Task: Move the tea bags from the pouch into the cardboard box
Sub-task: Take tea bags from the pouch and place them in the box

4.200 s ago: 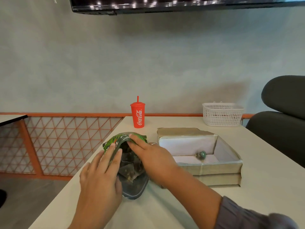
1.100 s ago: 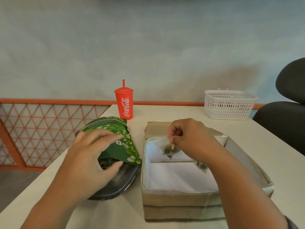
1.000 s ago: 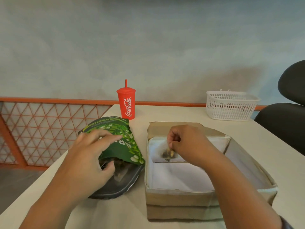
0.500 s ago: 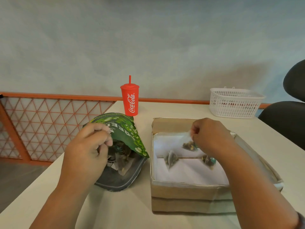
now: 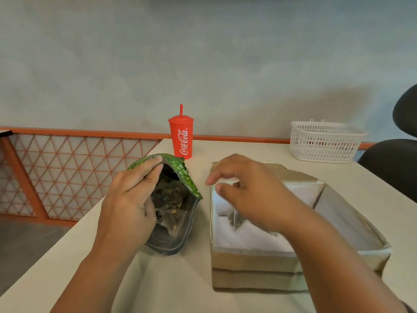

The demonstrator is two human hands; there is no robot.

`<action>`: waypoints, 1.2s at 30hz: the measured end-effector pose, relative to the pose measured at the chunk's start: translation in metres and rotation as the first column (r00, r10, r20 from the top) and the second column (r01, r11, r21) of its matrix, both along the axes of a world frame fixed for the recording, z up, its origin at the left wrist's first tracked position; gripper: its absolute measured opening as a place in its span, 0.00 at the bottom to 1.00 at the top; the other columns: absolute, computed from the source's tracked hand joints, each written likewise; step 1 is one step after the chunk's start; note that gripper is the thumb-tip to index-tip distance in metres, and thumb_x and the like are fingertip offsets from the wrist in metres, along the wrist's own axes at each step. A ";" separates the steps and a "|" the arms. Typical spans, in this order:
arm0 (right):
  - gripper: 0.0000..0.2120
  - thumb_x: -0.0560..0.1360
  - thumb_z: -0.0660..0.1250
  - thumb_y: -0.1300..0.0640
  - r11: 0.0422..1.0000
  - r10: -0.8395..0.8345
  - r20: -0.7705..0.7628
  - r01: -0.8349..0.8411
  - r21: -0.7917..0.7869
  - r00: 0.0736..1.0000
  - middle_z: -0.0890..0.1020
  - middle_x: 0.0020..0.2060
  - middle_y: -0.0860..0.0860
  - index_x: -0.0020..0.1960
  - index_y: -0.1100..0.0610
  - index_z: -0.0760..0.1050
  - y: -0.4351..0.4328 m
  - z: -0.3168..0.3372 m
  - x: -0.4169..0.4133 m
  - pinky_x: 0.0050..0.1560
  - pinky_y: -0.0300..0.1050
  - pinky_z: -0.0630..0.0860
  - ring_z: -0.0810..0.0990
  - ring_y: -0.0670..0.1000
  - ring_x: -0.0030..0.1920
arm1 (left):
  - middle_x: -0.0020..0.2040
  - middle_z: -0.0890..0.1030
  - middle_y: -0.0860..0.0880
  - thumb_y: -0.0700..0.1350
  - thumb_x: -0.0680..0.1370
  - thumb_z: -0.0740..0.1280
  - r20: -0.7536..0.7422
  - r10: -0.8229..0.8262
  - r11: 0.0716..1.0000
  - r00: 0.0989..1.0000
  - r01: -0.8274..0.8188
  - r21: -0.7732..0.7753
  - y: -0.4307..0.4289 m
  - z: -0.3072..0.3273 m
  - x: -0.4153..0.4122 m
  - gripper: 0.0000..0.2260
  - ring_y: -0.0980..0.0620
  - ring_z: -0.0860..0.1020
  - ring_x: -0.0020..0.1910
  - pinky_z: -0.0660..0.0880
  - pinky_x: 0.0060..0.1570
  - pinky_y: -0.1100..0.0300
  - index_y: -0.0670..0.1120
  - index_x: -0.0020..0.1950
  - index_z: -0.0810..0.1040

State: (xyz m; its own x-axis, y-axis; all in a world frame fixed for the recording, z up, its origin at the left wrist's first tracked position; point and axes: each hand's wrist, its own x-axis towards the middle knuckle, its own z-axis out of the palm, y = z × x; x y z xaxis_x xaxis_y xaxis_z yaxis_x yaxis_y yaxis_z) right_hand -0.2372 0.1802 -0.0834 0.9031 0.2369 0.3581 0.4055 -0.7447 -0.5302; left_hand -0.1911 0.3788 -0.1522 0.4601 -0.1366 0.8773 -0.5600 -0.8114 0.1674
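Note:
The green pouch [image 5: 181, 175] lies open on the table, with several tea bags [image 5: 171, 202] showing in its dark mouth. My left hand [image 5: 128, 206] grips the pouch's upper flap and holds it up. To its right stands the white-lined cardboard box [image 5: 248, 260]. My right hand [image 5: 250, 195] hovers over the box's left end with loosely curled fingers pointing toward the pouch and nothing visibly in them. One tea bag [image 5: 237, 219] lies in the box just below that hand. My forearm hides much of the box floor.
A red Coca-Cola cup [image 5: 181, 138] with a straw stands behind the pouch. At the back right of the beige table [image 5: 180, 288] sits a white plastic basket [image 5: 325, 143]. A black chair [image 5: 392, 163] is at the right, and an orange lattice railing [image 5: 67, 172] runs along the left.
My right hand has let go of its tea bag in the box and moved left toward the pouch. My left hand has lifted the pouch flap higher.

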 end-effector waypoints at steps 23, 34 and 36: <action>0.31 0.77 0.54 0.67 0.995 0.061 -0.002 -0.061 -0.077 0.998 0.53 0.74 0.37 0.75 0.46 0.53 0.028 -0.026 0.012 0.63 0.21 0.46 0.53 0.38 0.72 | 0.60 0.74 0.48 0.43 0.73 0.63 -0.387 0.097 0.980 0.917 -0.019 0.199 -0.038 -0.008 -0.014 0.18 0.46 0.76 0.52 0.76 0.48 0.55 0.48 0.63 0.75; 0.37 0.72 0.53 0.73 0.993 0.102 -0.023 -0.103 -0.055 0.995 0.53 0.73 0.36 0.74 0.45 0.53 0.034 -0.025 0.007 0.66 0.26 0.48 0.52 0.37 0.73 | 0.76 0.53 0.51 0.43 0.78 0.58 -0.587 0.115 0.983 0.802 -0.009 0.182 -0.030 -0.018 0.002 0.27 0.48 0.65 0.69 0.67 0.65 0.58 0.53 0.76 0.54; 0.37 0.72 0.53 0.73 0.994 0.099 -0.017 -0.100 -0.051 0.995 0.53 0.73 0.36 0.74 0.45 0.54 0.033 -0.025 0.008 0.66 0.27 0.49 0.53 0.38 0.73 | 0.74 0.59 0.52 0.40 0.78 0.58 -0.553 0.079 0.992 0.829 -0.013 0.123 -0.029 -0.017 0.003 0.25 0.50 0.67 0.68 0.66 0.65 0.62 0.51 0.74 0.59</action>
State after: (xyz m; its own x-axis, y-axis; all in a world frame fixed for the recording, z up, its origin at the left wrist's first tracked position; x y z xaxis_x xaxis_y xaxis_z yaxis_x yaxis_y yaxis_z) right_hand -0.2294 0.2136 -0.1084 0.8793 0.3435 0.3300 0.4713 -0.7275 -0.4986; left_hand -0.1878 0.3494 -0.1694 0.8733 -0.1826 0.4517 -0.3608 -0.8653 0.3478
